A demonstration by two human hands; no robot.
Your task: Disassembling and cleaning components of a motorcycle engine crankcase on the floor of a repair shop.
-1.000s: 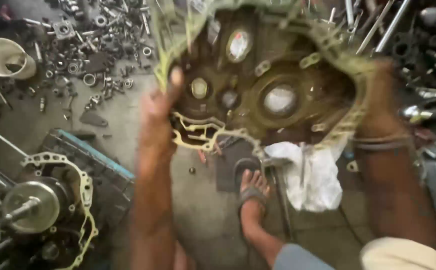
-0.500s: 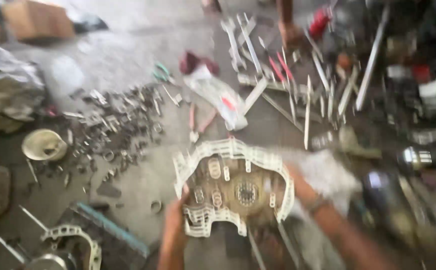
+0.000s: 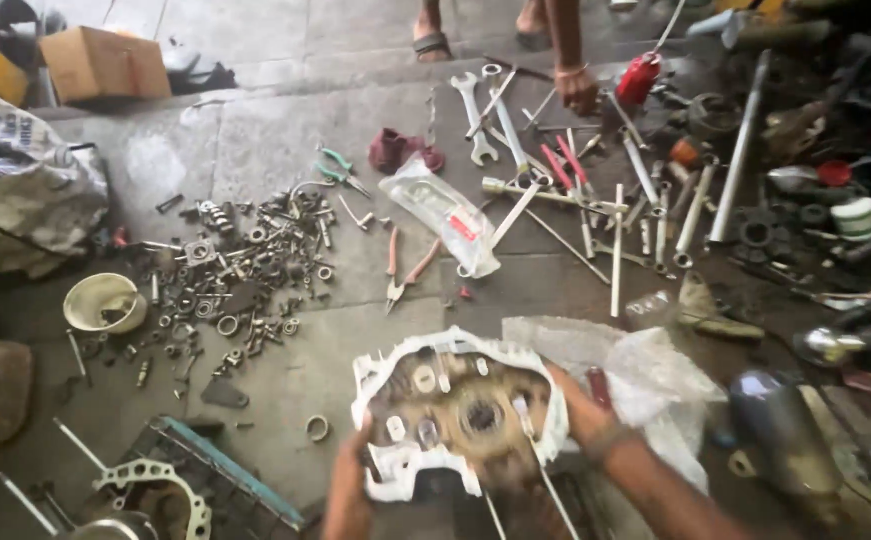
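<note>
Soft, even daylight fills the scene, brightest on the pale concrete floor (image 3: 256, 130) along the top edge. Shadows are faint and short. The lower part is motion-blurred: both hands and the white-rimmed engine cover (image 3: 456, 410) look smeared. The right edge falls dim and murky. No harsh glare.

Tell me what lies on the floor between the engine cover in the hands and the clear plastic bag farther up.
In the head view, bare concrete floor separates the engine cover from the clear plastic bag; only a small red bit lies there.

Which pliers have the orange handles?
The pliers lying alone mid-floor, right of the bolt pile. The other pair, farther back, has green handles.
</note>
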